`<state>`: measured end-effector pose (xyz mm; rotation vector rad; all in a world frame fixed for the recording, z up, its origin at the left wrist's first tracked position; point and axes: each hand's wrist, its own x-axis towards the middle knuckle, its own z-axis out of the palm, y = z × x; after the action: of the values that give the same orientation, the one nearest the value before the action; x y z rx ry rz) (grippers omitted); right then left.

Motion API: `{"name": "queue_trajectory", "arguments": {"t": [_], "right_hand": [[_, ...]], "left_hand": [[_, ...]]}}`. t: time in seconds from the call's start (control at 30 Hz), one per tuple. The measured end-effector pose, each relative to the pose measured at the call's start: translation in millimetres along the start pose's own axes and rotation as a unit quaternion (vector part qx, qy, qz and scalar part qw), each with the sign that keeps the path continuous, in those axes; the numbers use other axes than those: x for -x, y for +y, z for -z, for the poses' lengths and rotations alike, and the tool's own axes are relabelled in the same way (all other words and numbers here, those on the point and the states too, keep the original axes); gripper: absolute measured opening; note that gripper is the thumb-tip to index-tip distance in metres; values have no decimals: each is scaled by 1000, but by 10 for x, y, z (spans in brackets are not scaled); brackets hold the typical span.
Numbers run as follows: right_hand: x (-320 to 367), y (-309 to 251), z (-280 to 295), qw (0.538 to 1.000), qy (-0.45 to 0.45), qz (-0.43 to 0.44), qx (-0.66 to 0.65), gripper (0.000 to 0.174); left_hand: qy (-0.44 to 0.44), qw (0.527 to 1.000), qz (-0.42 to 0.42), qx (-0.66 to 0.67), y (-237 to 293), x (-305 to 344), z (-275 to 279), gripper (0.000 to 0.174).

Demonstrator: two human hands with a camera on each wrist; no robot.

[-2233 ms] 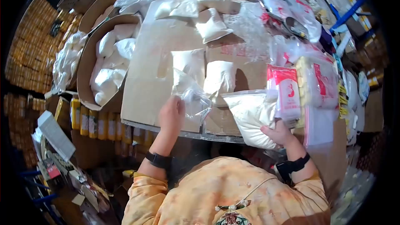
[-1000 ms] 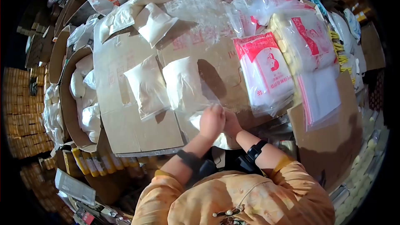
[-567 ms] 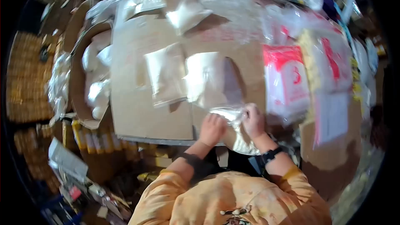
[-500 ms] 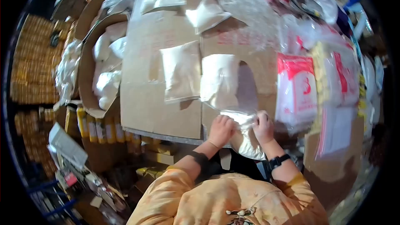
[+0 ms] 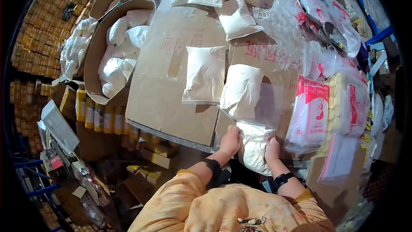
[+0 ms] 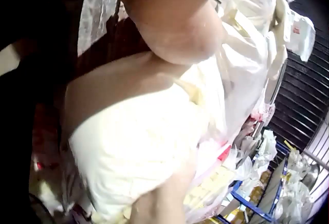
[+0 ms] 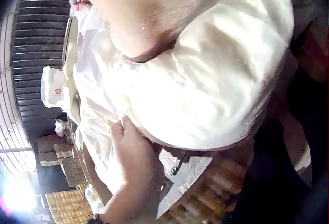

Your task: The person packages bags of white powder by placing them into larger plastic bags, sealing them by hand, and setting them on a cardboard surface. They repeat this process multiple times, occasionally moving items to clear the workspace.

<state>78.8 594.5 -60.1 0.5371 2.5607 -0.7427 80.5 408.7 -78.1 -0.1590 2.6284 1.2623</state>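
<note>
A plump bag of pale powder (image 5: 255, 154) hangs over the table's front edge, between my two hands. My left hand (image 5: 230, 141) grips its left side near the top; my right hand (image 5: 272, 149) grips the right side. The bag fills much of the left wrist view, where my right hand (image 6: 162, 203) shows below it. In the right wrist view my left hand (image 7: 132, 157) pinches the far side of the white bag (image 7: 216, 85). Just beyond, a filled bag (image 5: 242, 90) lies on the cardboard, beside another filled bag (image 5: 205, 74).
Cardboard (image 5: 171, 107) covers the table. More filled bags, including one pale bag (image 5: 239, 19), lie at the back. A carton (image 5: 96, 77) of white bags stands left. Red-and-white packets (image 5: 308, 114) and clear bags (image 5: 342, 157) lie right. Yellow-wrapped packs (image 5: 98, 118) stand below left.
Earlier my hands were apart, the right one holding the bag and the left one at clear plastic. They came together at the bag's top, then spread to its two sides. The head view has shifted.
</note>
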Motion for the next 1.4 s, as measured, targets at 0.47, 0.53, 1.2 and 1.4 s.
{"name": "queue_trajectory", "arguments": {"t": [0.47, 0.53, 1.2, 1.4], "right_hand": [[30, -99, -14, 947, 187, 232, -123, 8], [28, 40, -217, 955, 158, 202, -150, 8], [339, -368, 1389, 749, -352, -119, -549, 28], [256, -193, 1076, 728, -310, -147, -594, 23]], "left_hand": [[-31, 999, -28, -18, 4, -224, 219, 10], [-55, 998, 40, 6, 135, -269, 203, 10], [-292, 849, 257, 357, 1392, 58, 1395, 23], [-267, 823, 268, 424, 1558, 85, 1279, 25]]}}
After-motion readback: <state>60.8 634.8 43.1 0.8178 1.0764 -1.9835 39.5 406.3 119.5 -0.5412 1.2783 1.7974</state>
